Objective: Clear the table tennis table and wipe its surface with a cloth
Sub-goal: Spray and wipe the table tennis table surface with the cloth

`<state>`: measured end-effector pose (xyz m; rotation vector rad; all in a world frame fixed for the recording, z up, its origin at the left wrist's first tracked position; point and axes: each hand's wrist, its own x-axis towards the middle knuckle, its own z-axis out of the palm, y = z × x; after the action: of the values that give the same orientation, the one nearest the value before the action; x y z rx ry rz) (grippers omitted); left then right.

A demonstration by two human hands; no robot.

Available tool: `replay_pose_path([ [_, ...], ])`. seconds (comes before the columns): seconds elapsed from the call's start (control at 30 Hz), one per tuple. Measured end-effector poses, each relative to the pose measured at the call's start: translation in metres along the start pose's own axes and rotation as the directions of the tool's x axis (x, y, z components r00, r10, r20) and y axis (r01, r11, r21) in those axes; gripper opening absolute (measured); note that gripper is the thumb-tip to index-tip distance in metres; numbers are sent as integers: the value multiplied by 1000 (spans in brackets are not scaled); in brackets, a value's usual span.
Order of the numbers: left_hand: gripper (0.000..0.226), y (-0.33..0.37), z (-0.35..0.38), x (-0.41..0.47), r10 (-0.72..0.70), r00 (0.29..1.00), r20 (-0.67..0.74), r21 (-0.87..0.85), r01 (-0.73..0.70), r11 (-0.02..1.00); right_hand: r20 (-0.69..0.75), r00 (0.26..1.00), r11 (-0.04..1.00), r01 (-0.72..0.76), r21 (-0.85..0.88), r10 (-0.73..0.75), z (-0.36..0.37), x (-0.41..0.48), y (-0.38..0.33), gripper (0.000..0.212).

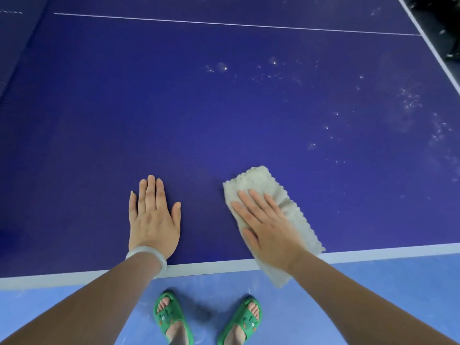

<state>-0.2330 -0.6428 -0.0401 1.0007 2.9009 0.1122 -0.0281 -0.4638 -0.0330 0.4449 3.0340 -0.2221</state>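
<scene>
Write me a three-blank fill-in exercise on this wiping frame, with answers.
1. The right hand presses flat on the ____.
2. The left hand rests flat on the bare table, holding ____.
3. White specks dot the table on the person's ____ side.
Answers: cloth; nothing; right.

Open blue surface (224,108) stretches ahead of both hands to the thin white line (224,23) far across. Near the front edge, the left hand (153,217) lies flat and the right hand (266,227) presses the cloth (258,178), with a passable gap between them. White specks (410,100) dot the right side. A dark, blurred thing (443,26) borders the far right corner.
</scene>
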Motion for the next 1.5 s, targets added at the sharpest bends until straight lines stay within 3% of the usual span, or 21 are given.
replay_pose_path([
  [0.07, 69, -1, 1, 0, 0, 1000, 1, -12, 0, 1000, -35, 995, 996, -91, -21, 90, -1, -18, 30, 56],
  [0.17, 66, -2, 4, -1, 8, 1000, -12, -40, -9, 999, -39, 939, 940, -342, -3, 342, -7, -24, 58, 56],
  [0.23, 65, -4, 4, -1, 3, 1000, -21, -74, -5, 997, -37, 927, 927, -375, -15, 374, -6, -22, 57, 57],
  [0.33, 55, 9, -1, 1, 15, 999, -47, -226, -25, 974, -27, 934, 933, -358, -37, 357, -5, -20, 55, 58],
  [0.47, 49, 83, 0, 0, 210, 975, -76, -257, -223, 940, 1, 931, 931, -365, -27, 365, -7, -22, 57, 58],
  [0.63, 71, 162, 3, 7, -60, 993, 98, -157, 75, 985, -8, 938, 938, -347, 18, 347, -10, -24, 58, 58],
  [0.8, 74, 168, 12, 4, -72, 995, 69, -10, 73, 997, 38, 995, 996, -88, -6, 88, -13, -62, 91, 58],
  [0.87, 73, 170, 14, 4, -80, 994, 69, 17, 79, 997, 44, 997, 997, -67, -44, 69, -14, -75, 127, 57],
  [0.93, 72, 170, 15, 3, -72, 995, 66, 25, 70, 997, -5, 964, 964, -266, -28, 266, -17, -76, 164, 57],
  [1.0, 71, 170, 16, 4, -73, 996, 55, 17, 72, 997, -53, 848, 850, -526, 35, 527, -20, -66, 183, 60],
  [1.07, 66, 169, 18, 4, -82, 996, 38, 4, 82, 997, -77, 766, 770, -634, 66, 638, -18, -48, 173, 63],
  [1.13, 69, 169, 21, 5, -74, 997, 18, -6, 74, 997, -95, 813, 819, -571, 55, 574, -16, -27, 143, 62],
  [1.23, 72, 168, 22, 5, -69, 998, 7, 8, 69, 998, -52, 963, 964, -264, 29, 266, -15, 2, 105, 60],
  [1.33, 73, 169, 21, 5, -73, 997, 1, 27, 73, 997, -19, 996, 996, -87, 13, 87, -19, 21, 127, 59],
  [1.4, 73, 170, 20, 6, -76, 997, -5, 24, 76, 997, -64, 966, 968, -250, 21, 251, -20, 25, 165, 61],
  [1.5, 72, 170, 20, 5, -77, 997, -8, 31, 77, 997, -87, 771, 776, -623, 102, 631, -22, 12, 200, 66],
])
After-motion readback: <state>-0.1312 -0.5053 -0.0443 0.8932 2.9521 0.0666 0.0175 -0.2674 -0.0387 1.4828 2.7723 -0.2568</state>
